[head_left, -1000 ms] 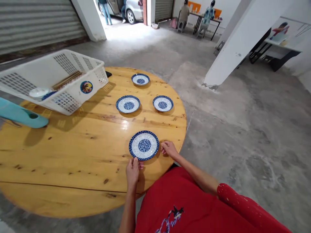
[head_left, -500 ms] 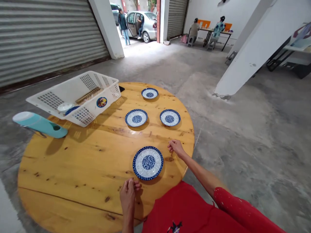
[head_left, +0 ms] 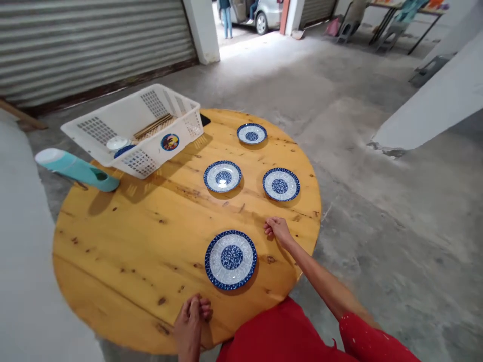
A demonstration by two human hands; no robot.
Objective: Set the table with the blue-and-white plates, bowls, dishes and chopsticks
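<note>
Round wooden worktop [head_left: 151, 241], its near rim under the left hand [head_left: 190, 322] and its right rim just beyond the right hand [head_left: 277, 229]; bare wood open across the left half. Nearest blue-patterned plate [head_left: 230, 259] flat on the wood, close to the near rim, between both hands and touched by neither. Left grip loosely curled, holding nothing, just below and left of that plate. Right grip likewise loosely closed on nothing, up and right of it. Three more plates [head_left: 223, 176] farther back, well apart. White basket [head_left: 113, 118] at the far left rim, with a small white bowl [head_left: 116, 144], a blue-rimmed dish and wooden sticks inside. Teal bottle [head_left: 73, 168] lying beside it.
</note>
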